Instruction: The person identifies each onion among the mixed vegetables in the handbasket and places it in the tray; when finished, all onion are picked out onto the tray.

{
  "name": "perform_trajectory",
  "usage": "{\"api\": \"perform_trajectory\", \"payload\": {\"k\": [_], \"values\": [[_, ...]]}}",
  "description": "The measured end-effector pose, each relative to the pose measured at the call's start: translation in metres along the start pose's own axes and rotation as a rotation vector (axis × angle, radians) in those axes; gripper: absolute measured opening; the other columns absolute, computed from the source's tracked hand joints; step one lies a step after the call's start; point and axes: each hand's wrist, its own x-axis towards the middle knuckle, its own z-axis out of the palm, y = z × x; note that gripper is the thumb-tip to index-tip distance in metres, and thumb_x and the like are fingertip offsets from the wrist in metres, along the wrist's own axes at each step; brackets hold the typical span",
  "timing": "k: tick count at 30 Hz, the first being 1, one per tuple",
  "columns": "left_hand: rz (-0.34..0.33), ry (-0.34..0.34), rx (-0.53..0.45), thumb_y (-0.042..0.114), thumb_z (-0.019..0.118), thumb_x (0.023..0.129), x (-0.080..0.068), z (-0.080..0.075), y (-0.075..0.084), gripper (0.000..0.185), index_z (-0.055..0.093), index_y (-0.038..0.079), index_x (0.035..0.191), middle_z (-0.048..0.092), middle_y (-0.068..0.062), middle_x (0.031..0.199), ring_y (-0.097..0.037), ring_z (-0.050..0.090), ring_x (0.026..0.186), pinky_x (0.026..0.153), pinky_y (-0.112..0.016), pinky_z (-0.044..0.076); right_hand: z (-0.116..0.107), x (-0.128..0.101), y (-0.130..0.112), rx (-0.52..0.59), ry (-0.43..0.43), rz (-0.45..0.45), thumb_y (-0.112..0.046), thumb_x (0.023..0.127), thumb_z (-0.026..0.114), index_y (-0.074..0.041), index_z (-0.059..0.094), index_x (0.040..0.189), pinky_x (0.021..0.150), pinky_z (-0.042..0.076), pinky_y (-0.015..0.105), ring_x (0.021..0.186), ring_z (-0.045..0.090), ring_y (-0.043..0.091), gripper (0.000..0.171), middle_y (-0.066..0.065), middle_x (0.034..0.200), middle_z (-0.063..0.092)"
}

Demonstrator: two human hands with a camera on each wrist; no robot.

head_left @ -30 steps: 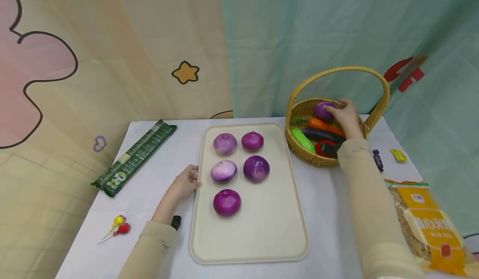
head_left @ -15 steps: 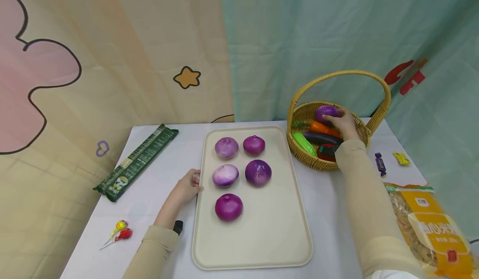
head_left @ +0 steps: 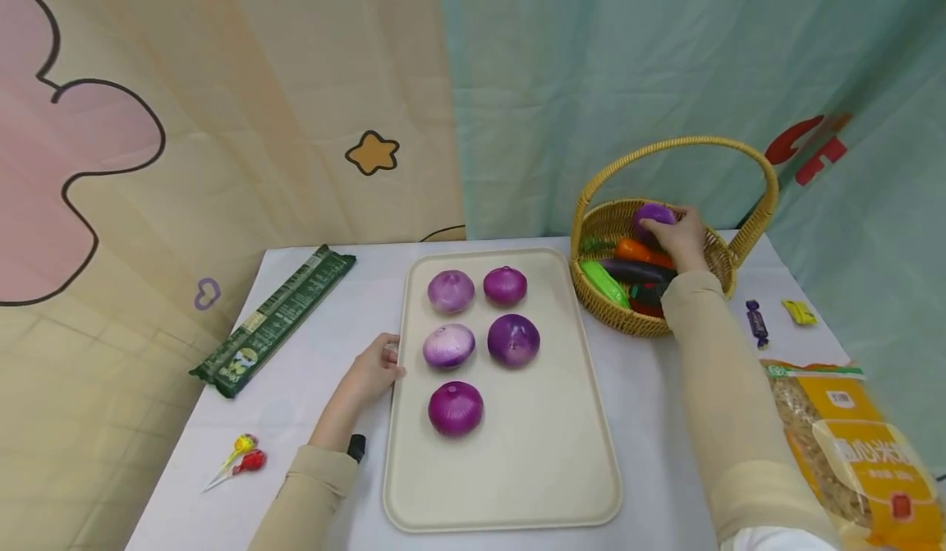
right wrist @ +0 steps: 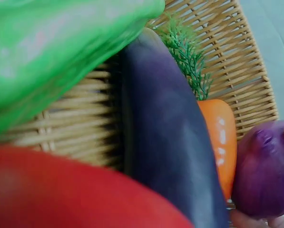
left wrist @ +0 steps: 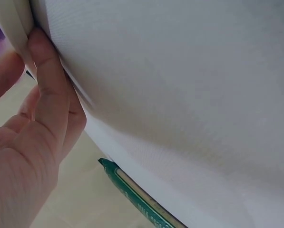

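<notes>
The left hand (head_left: 373,370) pinches the near-left rim of the cream tray (head_left: 562,469) on the table (head_left: 650,387), thumb on top, as a second ago. Five purple onions (head_left: 456,408) lie on the tray in two columns. Farther back, the right hand (head_left: 676,235) has its grip closed around a sixth purple onion (head_left: 650,214) in the wicker basket (head_left: 606,222), now raised slightly above the carrot (head_left: 628,250), eggplant (head_left: 628,270) and green vegetable (head_left: 604,283), so the lift looks just begun.
</notes>
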Motion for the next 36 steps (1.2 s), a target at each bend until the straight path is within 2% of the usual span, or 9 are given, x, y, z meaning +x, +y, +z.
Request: {"api": "perform_trajectory", "payload": {"k": [4,8,12,18,22,26,31,34,36], "values": [[0.0,-0.003,0.005,-0.003,0.062,0.087,0.0,0.0,0.0,0.053,0.046,-0.004,0.137,0.06,-0.016,0.098,-0.024,0.058,0.087,0.078,-0.037,0.049,-0.005,-0.007,-0.011,0.04,-0.032,-0.002,-0.042,0.09,0.064,0.0,0.023,0.151,0.114,0.033,0.05,0.141,0.033,0.04,0.084,0.026,0.155,0.027],[0.001,-0.007,0.019,-0.002,0.062,0.088,0.001,-0.001,0.0,0.053,0.045,-0.003,0.138,0.06,-0.016,0.1,-0.025,0.058,0.088,0.079,-0.038,0.049,-0.012,-0.03,-0.025,0.051,-0.083,-0.035,-0.044,0.091,0.062,0.002,0.019,0.15,0.112,0.037,0.052,0.139,0.035,0.042,0.087,0.028,0.154,0.027],[-0.003,-0.014,0.024,-0.001,0.062,0.089,0.001,-0.003,0.001,0.053,0.045,-0.003,0.139,0.06,-0.017,0.102,-0.025,0.058,0.09,0.08,-0.037,0.049,-0.015,-0.071,-0.033,0.049,-0.139,-0.087,-0.044,0.091,0.063,0.004,0.019,0.147,0.107,0.042,0.051,0.134,0.04,0.04,0.086,0.029,0.149,0.029],[-0.004,-0.023,0.024,-0.001,0.061,0.09,0.003,-0.003,0.002,0.053,0.044,-0.002,0.14,0.059,-0.017,0.103,-0.025,0.058,0.091,0.079,-0.036,0.048,-0.011,-0.146,-0.031,0.042,-0.316,-0.153,-0.046,0.092,0.064,0.001,0.021,0.146,0.109,0.037,0.057,0.135,0.039,0.043,0.084,0.028,0.148,0.035],[-0.013,-0.031,0.028,0.0,0.061,0.09,0.002,-0.004,0.0,0.054,0.043,-0.003,0.141,0.06,-0.018,0.104,-0.025,0.058,0.092,0.08,-0.036,0.048,0.002,-0.189,-0.023,0.067,-0.424,-0.204,-0.037,0.094,0.064,0.0,0.029,0.141,0.107,0.04,0.057,0.13,0.046,0.043,0.069,0.028,0.142,0.044],[-0.017,-0.033,0.032,0.001,0.061,0.09,0.003,-0.006,-0.001,0.055,0.042,-0.002,0.141,0.059,-0.018,0.105,-0.026,0.057,0.093,0.08,-0.036,0.048,0.025,-0.218,-0.012,0.109,-0.555,-0.227,-0.027,0.094,0.066,0.002,0.037,0.135,0.102,0.047,0.052,0.124,0.055,0.042,0.058,0.028,0.137,0.05],[-0.014,-0.043,0.035,0.001,0.06,0.09,0.004,-0.008,-0.001,0.055,0.041,-0.003,0.142,0.059,-0.019,0.107,-0.027,0.058,0.093,0.082,-0.037,0.048,0.053,-0.241,0.006,0.137,-0.688,-0.183,-0.029,0.09,0.07,0.0,0.043,0.129,0.095,0.053,0.041,0.114,0.063,0.033,0.055,0.022,0.13,0.052],[-0.007,-0.049,0.034,0.001,0.061,0.09,0.004,-0.007,0.0,0.055,0.041,-0.003,0.142,0.06,-0.019,0.107,-0.027,0.058,0.093,0.082,-0.037,0.049,0.067,-0.25,0.017,0.117,-0.709,-0.144,-0.033,0.087,0.073,-0.002,0.047,0.125,0.09,0.055,0.035,0.104,0.067,0.026,0.055,0.018,0.125,0.055],[-0.003,-0.053,0.033,0.001,0.06,0.09,0.004,-0.005,0.0,0.055,0.041,-0.003,0.142,0.06,-0.02,0.107,-0.027,0.059,0.093,0.082,-0.037,0.049,0.073,-0.253,0.024,0.063,-0.713,-0.14,-0.036,0.086,0.074,-0.003,0.051,0.123,0.085,0.054,0.032,0.098,0.067,0.022,0.054,0.016,0.121,0.057]]}}
